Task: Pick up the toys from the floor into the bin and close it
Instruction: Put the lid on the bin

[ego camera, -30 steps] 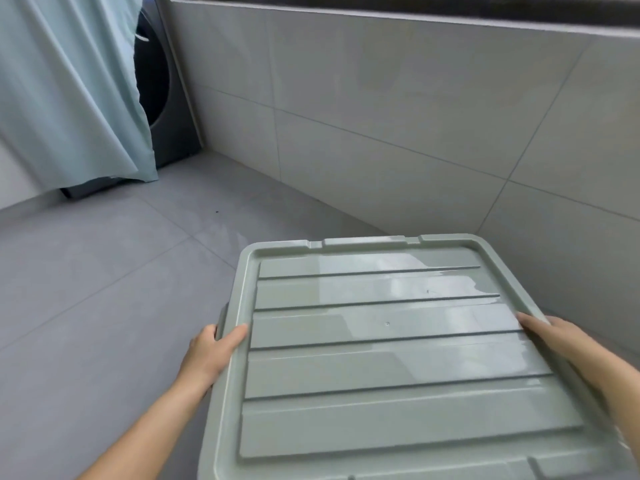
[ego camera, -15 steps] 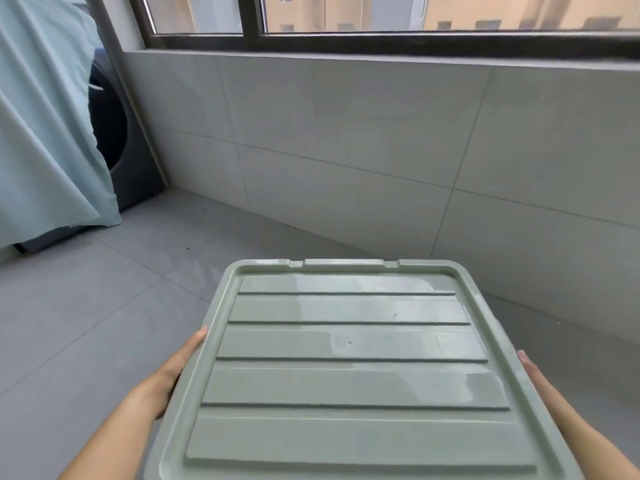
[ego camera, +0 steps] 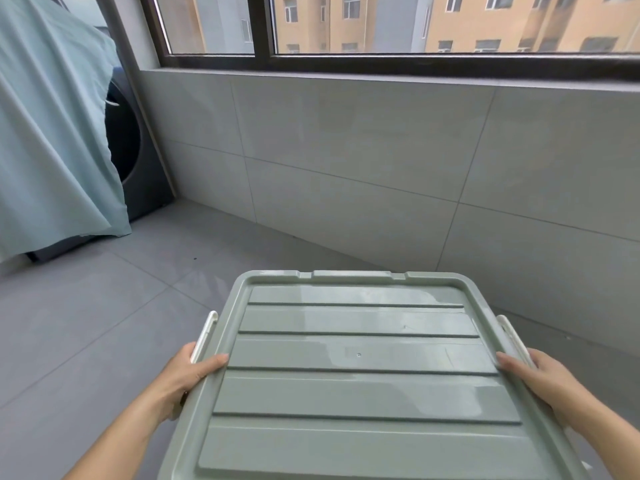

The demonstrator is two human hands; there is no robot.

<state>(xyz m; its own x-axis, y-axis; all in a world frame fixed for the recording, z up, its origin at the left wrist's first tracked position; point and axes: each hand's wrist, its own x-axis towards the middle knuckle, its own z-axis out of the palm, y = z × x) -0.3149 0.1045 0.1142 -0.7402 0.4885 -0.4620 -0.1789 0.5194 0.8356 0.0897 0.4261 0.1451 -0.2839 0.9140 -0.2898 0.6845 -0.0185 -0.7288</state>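
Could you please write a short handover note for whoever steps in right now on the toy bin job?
Left hand: gripping the left edge of the lid, thumb on top, by the white latch.
Right hand: gripping the right edge, thumb on top, by the other white latch.
Lid sits flat over the bin; the bin body is hidden beneath it.
Done: no toys visible on the floor; lid is on.
Left: both latches stand out from the sides and look unfastened; likely press them shut. Contents cannot be checked.

Floor (ego camera: 86,323): grey tiles.
Wall (ego camera: 346,161): pale tiles.
Window (ego camera: 381,26): dark frame, daylight, orange buildings.
Left: blue curtain (ego camera: 45,133), dark washing machine (ego camera: 138,161).
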